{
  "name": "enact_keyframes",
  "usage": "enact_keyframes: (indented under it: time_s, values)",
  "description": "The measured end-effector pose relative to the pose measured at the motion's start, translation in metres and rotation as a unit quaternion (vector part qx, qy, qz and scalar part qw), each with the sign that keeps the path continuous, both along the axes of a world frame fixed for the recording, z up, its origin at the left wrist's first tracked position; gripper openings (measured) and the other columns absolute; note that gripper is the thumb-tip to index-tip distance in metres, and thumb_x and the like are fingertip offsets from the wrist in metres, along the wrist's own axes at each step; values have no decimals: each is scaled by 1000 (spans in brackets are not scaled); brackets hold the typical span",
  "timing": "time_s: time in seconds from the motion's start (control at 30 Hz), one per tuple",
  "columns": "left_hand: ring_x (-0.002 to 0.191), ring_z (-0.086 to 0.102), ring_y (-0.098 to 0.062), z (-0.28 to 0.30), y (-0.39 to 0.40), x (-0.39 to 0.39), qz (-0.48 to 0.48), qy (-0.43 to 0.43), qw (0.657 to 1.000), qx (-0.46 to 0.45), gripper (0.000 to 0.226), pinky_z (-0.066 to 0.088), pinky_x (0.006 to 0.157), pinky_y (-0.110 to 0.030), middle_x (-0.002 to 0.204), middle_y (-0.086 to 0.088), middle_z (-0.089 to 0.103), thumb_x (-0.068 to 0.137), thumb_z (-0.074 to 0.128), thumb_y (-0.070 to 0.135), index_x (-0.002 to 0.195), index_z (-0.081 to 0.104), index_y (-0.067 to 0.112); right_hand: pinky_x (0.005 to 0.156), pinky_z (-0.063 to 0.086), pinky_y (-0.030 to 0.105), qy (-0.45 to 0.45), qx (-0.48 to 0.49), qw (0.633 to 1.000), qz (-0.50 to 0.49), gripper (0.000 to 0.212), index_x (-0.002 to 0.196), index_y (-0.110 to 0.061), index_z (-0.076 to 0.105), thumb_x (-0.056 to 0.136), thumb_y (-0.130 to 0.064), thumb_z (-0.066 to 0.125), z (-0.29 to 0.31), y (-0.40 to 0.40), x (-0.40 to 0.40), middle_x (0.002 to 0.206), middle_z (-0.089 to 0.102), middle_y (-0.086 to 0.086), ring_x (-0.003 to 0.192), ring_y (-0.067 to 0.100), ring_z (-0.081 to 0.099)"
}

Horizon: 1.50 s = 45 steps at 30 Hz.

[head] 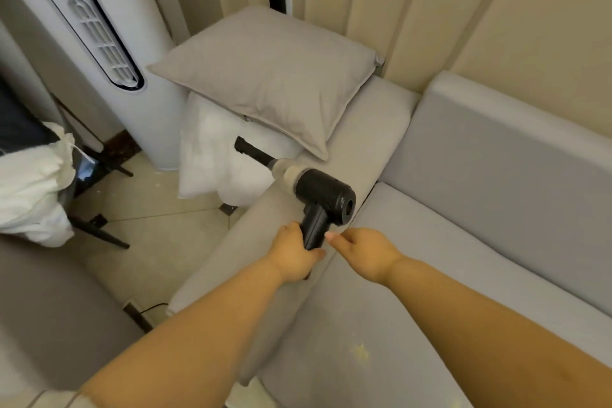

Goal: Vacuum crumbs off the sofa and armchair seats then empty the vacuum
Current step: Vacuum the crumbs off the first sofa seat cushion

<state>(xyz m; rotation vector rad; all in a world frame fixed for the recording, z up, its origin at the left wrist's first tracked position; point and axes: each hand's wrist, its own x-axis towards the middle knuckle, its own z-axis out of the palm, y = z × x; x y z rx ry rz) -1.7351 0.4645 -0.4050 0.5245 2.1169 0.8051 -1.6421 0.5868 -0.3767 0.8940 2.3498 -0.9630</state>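
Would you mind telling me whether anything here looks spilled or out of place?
Yes: yellowish crumbs lie scattered on the grey sofa seat. Two pillows sit piled on the armrest end. The left hand holds the handheld vacuum, its nozzle pointing away from the crumbs.

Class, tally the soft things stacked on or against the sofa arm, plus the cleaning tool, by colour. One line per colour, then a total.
Grey: 1, the grey cushion lying on the sofa arm
White: 1, the white pillow beneath it
Black: 1, the handheld vacuum, held by the left hand
Total: 3
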Motion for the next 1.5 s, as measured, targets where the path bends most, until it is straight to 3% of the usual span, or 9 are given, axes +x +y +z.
enact_keyframes:
  time_s: [0.1, 0.17, 0.33, 0.5, 0.63, 0.87, 1.13, 1.23, 1.5]
  values:
    - [71, 57, -6, 33, -8, 25, 40, -14, 994, 98, 22, 45, 48, -8, 85, 1, 57, 84, 69, 16, 92, 50, 23, 82, 45, 33, 27, -34, 999, -5, 67, 113, -5, 64, 98, -62, 32, 24, -8, 10, 102, 64, 11, 92, 23, 59]
    - [74, 57, -4, 60, -14, 48, 55, -19, 988, 140, 26, 46, 51, -10, 85, 4, 57, 84, 69, 17, 87, 45, 27, 94, 44, 34, 55, -70, 996, -28, 68, 132, -9, 56, 96, -63, 37, 44, -16, 27, 125, 61, 12, 111, 26, 58]
    - [88, 57, -4, 111, -31, 126, 31, -20, 982, 185, 35, 49, 70, -18, 97, 11, 57, 85, 67, 19, 104, 40, 29, 67, 46, 20, 195, -231, 940, -159, 20, 101, -33, 58, 91, -49, 62, 93, -40, 91, 103, 65, -4, 89, 8, 61]
    - [103, 58, -9, 141, -58, 233, -23, -12, 984, 179, 34, 50, 83, -20, 108, 10, 59, 84, 69, 31, 110, 47, 35, 71, 59, 37, 276, -291, 887, -230, 23, 102, -14, 64, 81, -13, 75, 124, -57, 193, 96, 70, 12, 88, 26, 70]
    - [113, 54, -17, 152, -76, 295, -52, -10, 994, 96, 42, 43, 102, -36, 125, 0, 54, 85, 66, 30, 124, 52, 22, 67, 59, 39, 258, -301, 889, -226, 38, 114, -11, 56, 79, -1, 71, 137, -65, 274, 92, 67, 16, 80, 27, 67]
    - [119, 47, -20, 168, -97, 362, -6, 47, 998, 47, 65, 36, 87, -25, 143, -6, 41, 95, 51, 24, 150, 15, 27, 60, 58, 35, 250, -286, 888, -261, 32, 103, -9, 58, 76, -2, 74, 151, -71, 373, 78, 67, 14, 63, 22, 67]
    - [131, 43, -23, 155, -93, 410, -86, 30, 994, 59, 80, 39, 104, -34, 152, 0, 30, 94, 46, 8, 150, -1, 41, 55, 57, 29, 200, -306, 883, -296, 33, 104, -9, 61, 75, -5, 77, 140, -93, 433, 82, 70, 13, 64, 21, 72]
    - [122, 49, -23, 134, -101, 423, -104, 36, 993, 39, 85, 45, 100, -40, 139, -7, 42, 91, 44, 3, 150, -6, 38, 52, 57, 29, 177, -297, 883, -317, 33, 102, -9, 59, 75, 0, 75, 122, -110, 442, 81, 69, 14, 59, 19, 71]
    - [127, 47, -26, 87, -114, 428, -133, -6, 991, 4, 87, 42, 96, -32, 148, -13, 36, 90, 42, -2, 150, -12, 31, 51, 53, 28, 144, -253, 901, -321, 28, 95, -9, 61, 74, 5, 71, 69, -128, 442, 77, 65, 13, 58, 20, 64]
